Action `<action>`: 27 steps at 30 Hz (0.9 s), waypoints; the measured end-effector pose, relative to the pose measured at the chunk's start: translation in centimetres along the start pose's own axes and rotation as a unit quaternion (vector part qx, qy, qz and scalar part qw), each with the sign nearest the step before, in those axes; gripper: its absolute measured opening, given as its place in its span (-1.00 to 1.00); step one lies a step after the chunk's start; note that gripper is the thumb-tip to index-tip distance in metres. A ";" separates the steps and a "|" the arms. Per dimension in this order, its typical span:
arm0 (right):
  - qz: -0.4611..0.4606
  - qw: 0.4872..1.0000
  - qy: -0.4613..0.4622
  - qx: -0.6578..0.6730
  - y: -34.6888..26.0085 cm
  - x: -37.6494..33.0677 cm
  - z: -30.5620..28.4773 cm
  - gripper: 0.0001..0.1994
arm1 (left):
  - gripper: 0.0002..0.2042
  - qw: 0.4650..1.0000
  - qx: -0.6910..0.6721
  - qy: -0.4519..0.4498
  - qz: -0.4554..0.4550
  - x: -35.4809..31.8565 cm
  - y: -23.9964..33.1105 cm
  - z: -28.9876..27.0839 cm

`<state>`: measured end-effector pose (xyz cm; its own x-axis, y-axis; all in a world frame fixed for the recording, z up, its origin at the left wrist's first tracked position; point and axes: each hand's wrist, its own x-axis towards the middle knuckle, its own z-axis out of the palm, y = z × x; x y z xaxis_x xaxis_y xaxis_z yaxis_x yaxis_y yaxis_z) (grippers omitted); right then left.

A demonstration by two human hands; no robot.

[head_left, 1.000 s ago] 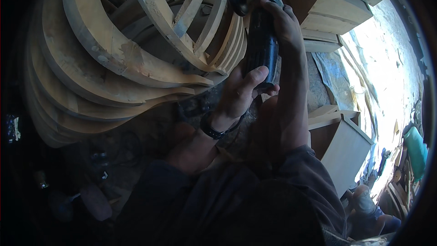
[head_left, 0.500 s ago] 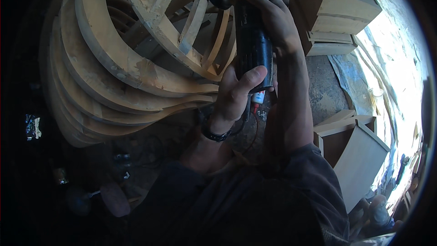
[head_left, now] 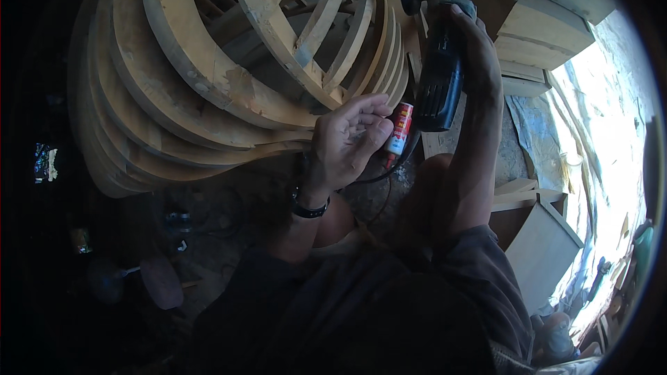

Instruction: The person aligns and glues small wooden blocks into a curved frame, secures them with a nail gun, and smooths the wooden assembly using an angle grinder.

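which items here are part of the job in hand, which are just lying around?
In use:
- angle grinder, gripped by right hand
- curved wooden rib frame
- left hand, open, palm up, beside the grinder's rear end

Lying about:
- stacked wood blocks
- flat board
- mallet-like tool on the dark floor

Black grinder (head_left: 439,90), red-and-white tube (head_left: 399,128), pale wooden frame (head_left: 229,83).

The left hand (head_left: 351,135) has let go of the angle grinder (head_left: 439,69) and now hangs open beside it.
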<state>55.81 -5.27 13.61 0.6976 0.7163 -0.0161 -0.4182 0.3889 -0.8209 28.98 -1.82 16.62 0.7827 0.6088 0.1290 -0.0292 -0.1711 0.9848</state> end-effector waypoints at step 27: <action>-0.038 0.982 0.116 -0.145 9.4 -19.0 7.6 -0.26 | -0.22 0.812 0.433 0.328 0.214 -3.6 10.5 -27.8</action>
<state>34.18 -10.83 10.50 0.8477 0.5281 -0.0503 -0.1999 0.2301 -0.9524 8.52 15.74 29.76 0.3083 0.5824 0.7521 0.4590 -0.7836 0.4186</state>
